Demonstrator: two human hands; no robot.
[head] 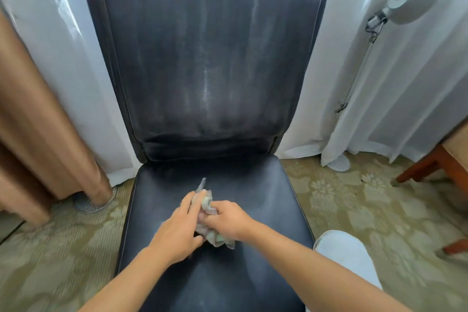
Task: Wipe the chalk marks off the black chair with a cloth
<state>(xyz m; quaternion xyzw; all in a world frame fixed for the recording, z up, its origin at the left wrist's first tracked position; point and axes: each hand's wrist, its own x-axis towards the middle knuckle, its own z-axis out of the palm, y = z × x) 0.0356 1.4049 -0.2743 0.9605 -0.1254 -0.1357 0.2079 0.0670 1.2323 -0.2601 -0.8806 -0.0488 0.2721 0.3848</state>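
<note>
From where I stand, the person bends over the black leather-like padded chair [207, 273] and works a crumpled pale grey-green cloth [211, 223] between both hands, low over the middle of the seat. The right hand [228, 219] grips the cloth, its fingers curled around the bunch. The left hand [177, 230] lies against the cloth's left side with its fingers long and nearly straight; whether its thumb pinches the fabric, I cannot tell (the picture is blurred there).

I judge the step to be a regathering of the cloth, not a wiping stroke. The pale chalk streaks [206, 83] stand mostly on the upright backrest, running top to bottom, with a faint haze on the seat. So the next move probably calls for lifting the cloth to the backrest and pressing it flat along those streaks.

The cloth's long axis runs away from the person toward the backrest, with one thin corner pointing there.
</note>
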